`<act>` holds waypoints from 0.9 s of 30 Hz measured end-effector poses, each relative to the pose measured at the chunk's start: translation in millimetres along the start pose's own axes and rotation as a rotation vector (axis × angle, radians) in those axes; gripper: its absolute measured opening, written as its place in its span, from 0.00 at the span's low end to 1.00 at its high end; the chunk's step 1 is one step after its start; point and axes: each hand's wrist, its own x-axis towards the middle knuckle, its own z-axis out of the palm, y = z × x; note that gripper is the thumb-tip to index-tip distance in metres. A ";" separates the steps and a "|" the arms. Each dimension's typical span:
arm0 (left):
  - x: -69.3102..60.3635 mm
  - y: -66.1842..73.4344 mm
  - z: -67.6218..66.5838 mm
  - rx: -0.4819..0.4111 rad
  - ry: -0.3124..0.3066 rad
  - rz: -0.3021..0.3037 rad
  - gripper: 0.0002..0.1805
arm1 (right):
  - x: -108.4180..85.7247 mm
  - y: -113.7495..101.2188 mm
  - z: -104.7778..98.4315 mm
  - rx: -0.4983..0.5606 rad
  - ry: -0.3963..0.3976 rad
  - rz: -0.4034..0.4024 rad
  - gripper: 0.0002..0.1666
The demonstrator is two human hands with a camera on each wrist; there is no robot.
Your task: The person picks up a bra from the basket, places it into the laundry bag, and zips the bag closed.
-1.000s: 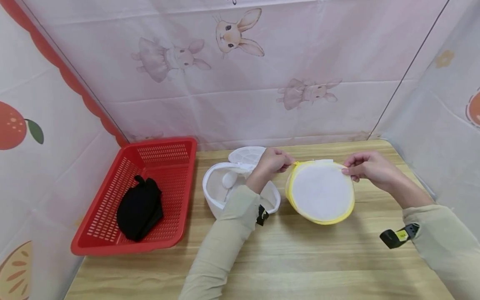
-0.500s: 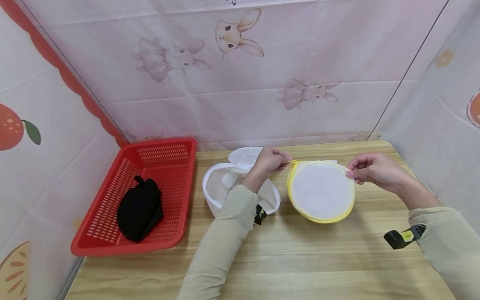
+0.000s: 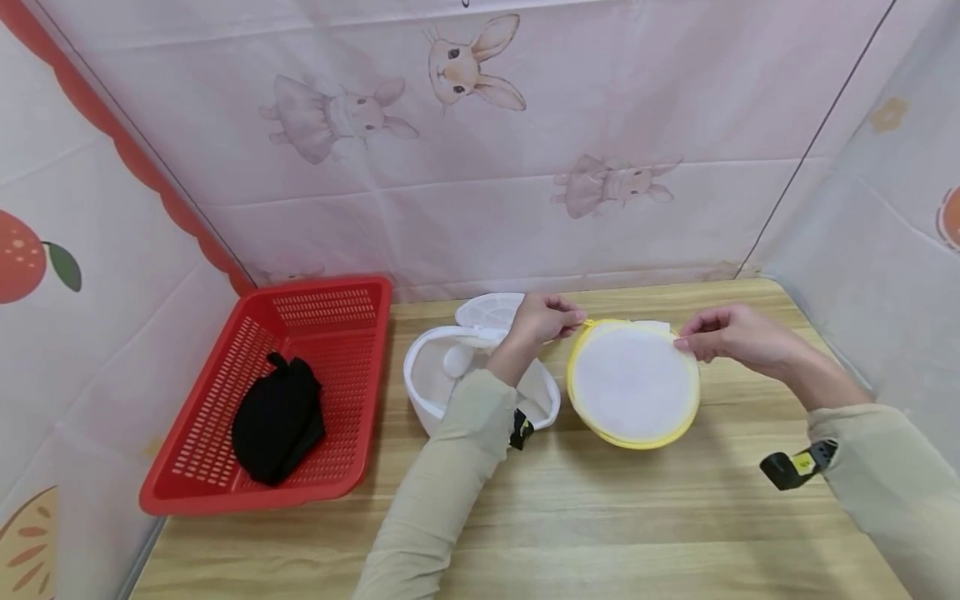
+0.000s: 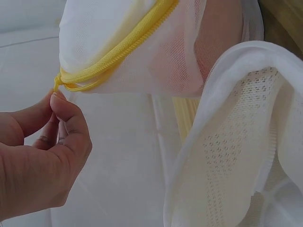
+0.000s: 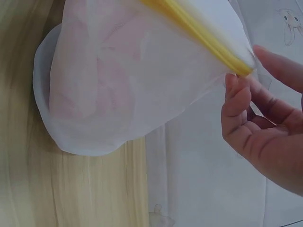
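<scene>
A round white mesh laundry bag (image 3: 636, 382) with a yellow zipper (image 4: 125, 49) stands on the table, its white top facing up. Something pinkish (image 5: 111, 80) shows through its mesh side; its kind is hard to tell. At the bag's back left edge my left hand (image 3: 542, 322) pinches the yellow zipper pull (image 4: 57, 82) between thumb and fingertips. My right hand (image 3: 738, 340) holds the bag's rim at the back right, with the yellow zipper edge between thumb and fingers in the right wrist view. Under my left forearm sits a second white mesh bag (image 3: 431, 392), unzipped, its lid folded back.
On the left of the wooden table (image 3: 600, 533) stands a red plastic basket (image 3: 363, 417) with a black cloth item (image 3: 276, 421) in it. The open bag's round lid (image 3: 489, 311) lies toward the back wall. Fabric-covered walls (image 3: 480, 208) enclose the back and sides.
Over the last half second the mesh bag and my right hand have shifted slightly left. My left hand has stayed nearly in place on the zipper pull.
</scene>
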 end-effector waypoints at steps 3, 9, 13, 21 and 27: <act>-0.1 0.7 2.4 0.012 -0.002 0.002 0.05 | 3.3 -4.6 -0.1 -0.023 0.015 0.001 0.17; -2.4 2.5 6.4 0.015 -0.014 0.017 0.05 | 9.5 -11.9 -0.2 -0.038 0.032 -0.011 0.19; -4.3 4.2 8.3 0.011 -0.019 0.023 0.05 | 11.0 -16.8 1.8 -0.109 0.046 -0.011 0.20; -5.4 5.6 14.0 -0.012 -0.044 0.007 0.04 | 16.7 -17.0 7.9 -0.163 0.043 -0.006 0.16; -4.5 3.8 16.3 -0.024 -0.018 0.001 0.04 | 20.3 -15.6 10.9 -0.178 0.031 -0.003 0.14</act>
